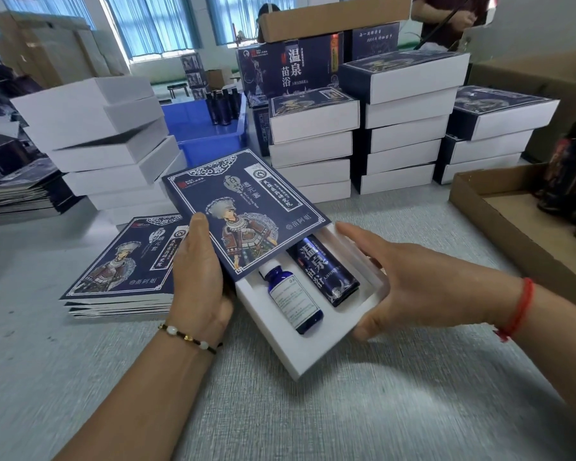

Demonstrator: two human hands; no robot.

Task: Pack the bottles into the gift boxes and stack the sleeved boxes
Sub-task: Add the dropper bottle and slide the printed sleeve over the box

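Sliding a printed sleeve (243,207) over the white gift box (316,354) above the desk (379,410): my left hand (197,277) grips the sleeve's edge, thumb on top; my right hand (413,287), fingers straight, cradles the tray's outer side. Two bottles, the small blue bottle (295,302) and the dark tube (326,271), lie half covered. Risk, as I judge it: a skewed push could jam the sleeve or crease a tray corner.
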